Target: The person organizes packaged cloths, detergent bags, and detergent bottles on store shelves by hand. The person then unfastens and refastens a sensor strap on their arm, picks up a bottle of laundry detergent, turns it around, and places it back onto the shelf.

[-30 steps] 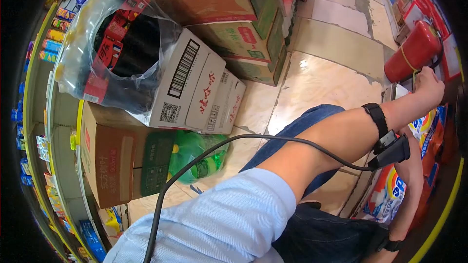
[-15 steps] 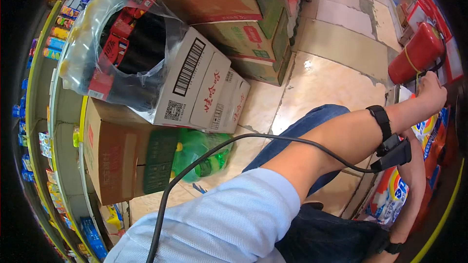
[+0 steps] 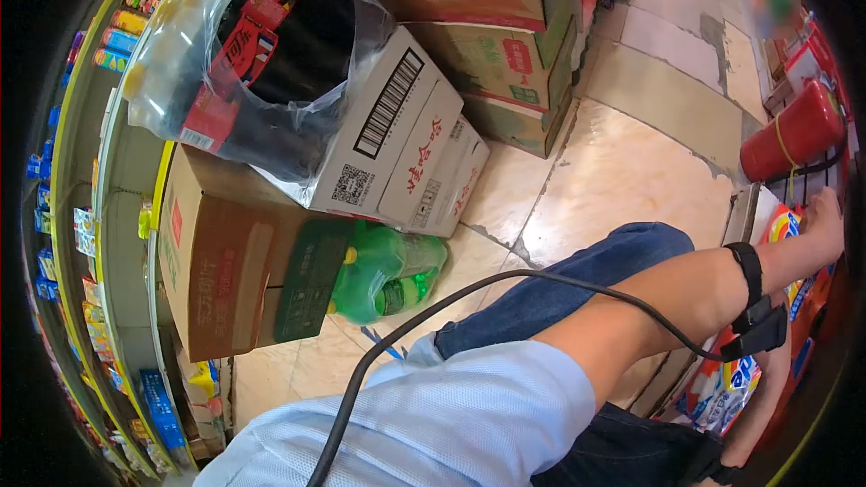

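My left hand (image 3: 823,221) reaches across to the right edge of the view, below a red fire extinguisher (image 3: 794,133). Its fingers run into the dark rim, and what they touch does not show. Around that wrist is a black strap with a small device and a black cable (image 3: 469,287). My right forearm rises at the lower right, also with a black band. The right hand itself is hidden behind the left forearm. Beside both arms are brightly printed plastic packets (image 3: 729,392) in orange, white and blue, resembling laundry powder bags.
At left stand a brown carton (image 3: 221,280), a white carton (image 3: 401,144), shrink-wrapped dark bottles (image 3: 302,54) and green bottles (image 3: 392,280) in plastic. Stacked cartons (image 3: 483,63) stand beyond. Shelves (image 3: 77,171) of goods line the left. A tiled aisle floor (image 3: 631,153) runs between.
The view has shifted slightly, so the cartons and extinguisher sit farther right. My left hand has moved from beside the extinguisher's base to below it, nearer the packets.
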Demonstrator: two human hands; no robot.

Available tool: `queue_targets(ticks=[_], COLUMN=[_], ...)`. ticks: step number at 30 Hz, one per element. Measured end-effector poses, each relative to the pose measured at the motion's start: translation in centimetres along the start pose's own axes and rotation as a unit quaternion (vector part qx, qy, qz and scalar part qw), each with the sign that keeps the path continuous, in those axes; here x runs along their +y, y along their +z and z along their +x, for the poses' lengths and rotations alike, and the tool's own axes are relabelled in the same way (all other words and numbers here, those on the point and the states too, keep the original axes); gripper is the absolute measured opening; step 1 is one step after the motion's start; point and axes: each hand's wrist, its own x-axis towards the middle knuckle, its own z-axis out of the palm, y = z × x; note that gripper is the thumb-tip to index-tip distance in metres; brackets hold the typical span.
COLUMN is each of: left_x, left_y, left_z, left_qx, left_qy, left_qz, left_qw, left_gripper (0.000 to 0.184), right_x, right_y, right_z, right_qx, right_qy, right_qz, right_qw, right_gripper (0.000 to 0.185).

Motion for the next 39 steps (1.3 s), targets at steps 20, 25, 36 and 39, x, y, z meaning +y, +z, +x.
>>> queue_targets(ticks=[20, 25, 36, 39], left_x=[-2.1, -1.1, -1.0, -1.3], left_y=[0.1, -2.3, -3.9, -3.8], left_z=[1.1, -0.1, -1.5, -1.4], left_qx=[0.049, 0.044, -0.014, -0.002], left_qy=[0.069, 0.085, 0.121, 0.149], left_qz=[-0.014, -0.014, 0.034, 0.056], left_qw=[0.996, 0.995, 0.992, 0.987], left_gripper=[0.02, 0.017, 0.018, 0.017], right_x=[-9.7, -14.6, -14.2, -14.7], right_y=[1.4, 1.6, 1.9, 1.6], right_z=[2.7, 2.9, 2.2, 2.0], right_qx=[0.035, 0.045, 0.1, 0.076], right_qy=[0.034, 0.004, -0.008, -0.002], right_qz=[0.146, -0.039, -0.054, -0.068], right_qw=[0.988, 0.998, 0.993, 0.995], right_gripper=[0.049, 0.046, 0.042, 0.036])
